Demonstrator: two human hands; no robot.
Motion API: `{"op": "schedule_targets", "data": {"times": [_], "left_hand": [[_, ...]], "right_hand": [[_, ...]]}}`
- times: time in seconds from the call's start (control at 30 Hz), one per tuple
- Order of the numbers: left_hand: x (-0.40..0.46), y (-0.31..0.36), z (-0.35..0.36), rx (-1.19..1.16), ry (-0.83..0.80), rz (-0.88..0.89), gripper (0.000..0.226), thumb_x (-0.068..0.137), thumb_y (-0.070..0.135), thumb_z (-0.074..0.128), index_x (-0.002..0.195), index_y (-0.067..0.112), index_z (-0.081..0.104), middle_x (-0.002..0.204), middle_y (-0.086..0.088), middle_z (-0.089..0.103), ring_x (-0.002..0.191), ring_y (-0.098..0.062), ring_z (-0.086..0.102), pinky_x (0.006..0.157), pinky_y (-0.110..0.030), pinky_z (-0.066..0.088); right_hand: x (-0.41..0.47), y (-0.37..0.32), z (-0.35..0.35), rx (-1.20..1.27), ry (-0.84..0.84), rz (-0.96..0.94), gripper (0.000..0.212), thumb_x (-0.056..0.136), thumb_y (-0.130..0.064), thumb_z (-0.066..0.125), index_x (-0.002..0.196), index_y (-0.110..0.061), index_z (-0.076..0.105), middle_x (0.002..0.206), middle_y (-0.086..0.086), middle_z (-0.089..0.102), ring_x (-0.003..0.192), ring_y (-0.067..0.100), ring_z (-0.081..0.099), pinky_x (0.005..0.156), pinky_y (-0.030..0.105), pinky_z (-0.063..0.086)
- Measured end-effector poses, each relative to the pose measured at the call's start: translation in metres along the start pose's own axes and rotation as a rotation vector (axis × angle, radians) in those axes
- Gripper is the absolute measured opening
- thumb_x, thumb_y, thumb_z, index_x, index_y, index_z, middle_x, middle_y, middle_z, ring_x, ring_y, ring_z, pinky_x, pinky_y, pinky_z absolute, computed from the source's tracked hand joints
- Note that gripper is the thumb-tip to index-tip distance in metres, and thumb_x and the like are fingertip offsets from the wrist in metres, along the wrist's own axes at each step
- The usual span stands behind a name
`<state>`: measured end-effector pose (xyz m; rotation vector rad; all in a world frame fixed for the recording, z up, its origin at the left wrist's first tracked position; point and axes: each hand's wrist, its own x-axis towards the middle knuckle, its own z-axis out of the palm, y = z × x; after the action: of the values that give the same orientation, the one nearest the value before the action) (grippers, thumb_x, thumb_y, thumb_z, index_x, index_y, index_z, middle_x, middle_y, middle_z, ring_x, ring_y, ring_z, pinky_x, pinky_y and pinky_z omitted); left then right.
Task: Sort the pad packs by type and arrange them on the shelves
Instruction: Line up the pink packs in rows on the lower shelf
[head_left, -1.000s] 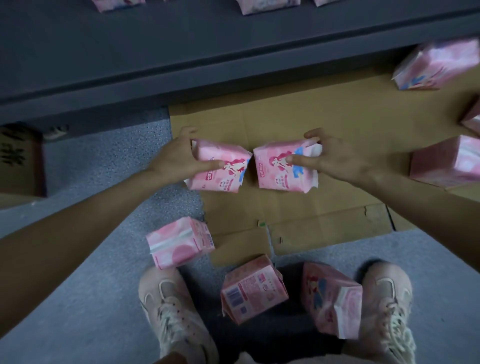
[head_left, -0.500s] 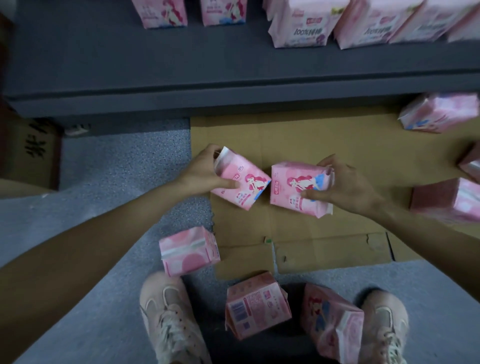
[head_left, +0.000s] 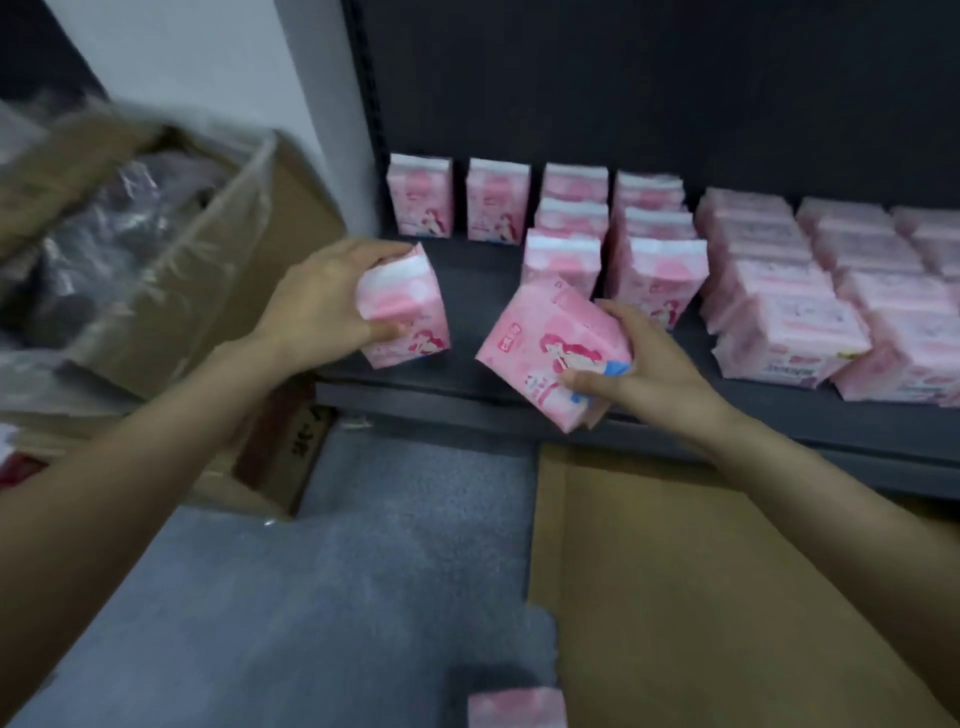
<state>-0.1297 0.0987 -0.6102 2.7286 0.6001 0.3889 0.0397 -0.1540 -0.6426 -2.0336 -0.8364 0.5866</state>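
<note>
My left hand (head_left: 317, 306) grips a pink pad pack (head_left: 408, 312), held upright over the front left part of the dark shelf (head_left: 467, 369). My right hand (head_left: 639, 364) grips a second pink pad pack (head_left: 545, 343) with a cartoon figure, tilted, at the shelf's front edge. On the shelf behind stand upright pink packs in rows (head_left: 563, 244), with two single ones at the back left (head_left: 421, 197). Stacks of larger flat pink packs (head_left: 789, 312) fill the shelf's right side.
An open cardboard box (head_left: 197, 270) lined with plastic stands to the left of the shelf. Flattened cardboard (head_left: 675, 597) covers the grey carpet (head_left: 311, 597) below the shelf. One more pink pack (head_left: 517, 709) lies at the bottom edge of view.
Both hands have lifted their packs off the floor cardboard and carried them up to the shelf. The view has swung up from the floor to the shelf.
</note>
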Motion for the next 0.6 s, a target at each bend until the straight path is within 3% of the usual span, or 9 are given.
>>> {"op": "schedule_targets", "data": {"times": [0.1, 0.2, 0.4, 0.47, 0.53, 0.6], "left_hand": [[0.026, -0.028, -0.019, -0.016, 0.065, -0.027, 0.075, 0.067, 0.024, 0.086, 0.134, 0.019, 0.053, 0.132, -0.004, 0.056, 0.120, -0.023, 0.052, 0.101, -0.032, 0.039], [0.049, -0.045, -0.028, -0.028, 0.057, -0.048, 0.075, 0.067, 0.023, 0.086, 0.134, 0.016, 0.054, 0.132, -0.006, 0.057, 0.120, -0.022, 0.052, 0.102, -0.031, 0.039], [0.093, -0.065, -0.039, 0.215, 0.027, 0.110, 0.069, 0.071, 0.033, 0.081, 0.133, 0.021, 0.053, 0.130, -0.006, 0.059, 0.118, -0.027, 0.055, 0.100, -0.040, 0.038], [0.105, -0.068, -0.038, 0.211, 0.026, 0.129, 0.069, 0.072, 0.032, 0.081, 0.134, 0.018, 0.052, 0.130, -0.010, 0.059, 0.117, -0.030, 0.055, 0.100, -0.042, 0.040], [0.121, -0.079, -0.034, 0.187, 0.028, 0.102, 0.070, 0.074, 0.032, 0.079, 0.135, 0.016, 0.050, 0.131, -0.013, 0.057, 0.118, -0.031, 0.054, 0.100, -0.042, 0.041], [0.133, -0.089, -0.027, 0.177, 0.033, 0.063, 0.072, 0.076, 0.034, 0.077, 0.138, 0.016, 0.047, 0.133, -0.014, 0.054, 0.120, -0.032, 0.052, 0.102, -0.042, 0.039]], "right_hand": [[0.047, -0.038, 0.037, 0.208, 0.031, -0.040, 0.061, 0.075, -0.021, 0.080, 0.125, -0.021, 0.045, 0.113, -0.002, 0.059, 0.106, 0.015, 0.058, 0.089, 0.029, 0.051], [0.082, -0.057, 0.056, 0.296, 0.022, -0.008, 0.062, 0.074, -0.017, 0.080, 0.124, -0.015, 0.043, 0.112, -0.002, 0.061, 0.101, 0.014, 0.061, 0.085, 0.029, 0.053], [0.157, -0.092, 0.048, -0.104, -0.068, -0.091, 0.083, 0.068, -0.033, 0.084, 0.134, -0.021, 0.037, 0.118, -0.004, 0.054, 0.105, 0.015, 0.056, 0.092, 0.028, 0.046], [0.176, -0.102, 0.044, -0.272, -0.101, -0.114, 0.078, 0.066, -0.043, 0.083, 0.131, -0.023, 0.045, 0.116, -0.006, 0.057, 0.106, 0.015, 0.056, 0.095, 0.030, 0.045], [0.199, -0.106, 0.043, -0.471, -0.032, -0.127, 0.069, 0.063, -0.054, 0.079, 0.120, -0.023, 0.056, 0.114, -0.003, 0.062, 0.109, 0.021, 0.056, 0.099, 0.039, 0.043], [0.217, -0.101, 0.040, -0.478, 0.063, -0.096, 0.066, 0.064, -0.052, 0.079, 0.116, -0.019, 0.055, 0.113, 0.000, 0.062, 0.108, 0.023, 0.056, 0.097, 0.040, 0.043]]}}
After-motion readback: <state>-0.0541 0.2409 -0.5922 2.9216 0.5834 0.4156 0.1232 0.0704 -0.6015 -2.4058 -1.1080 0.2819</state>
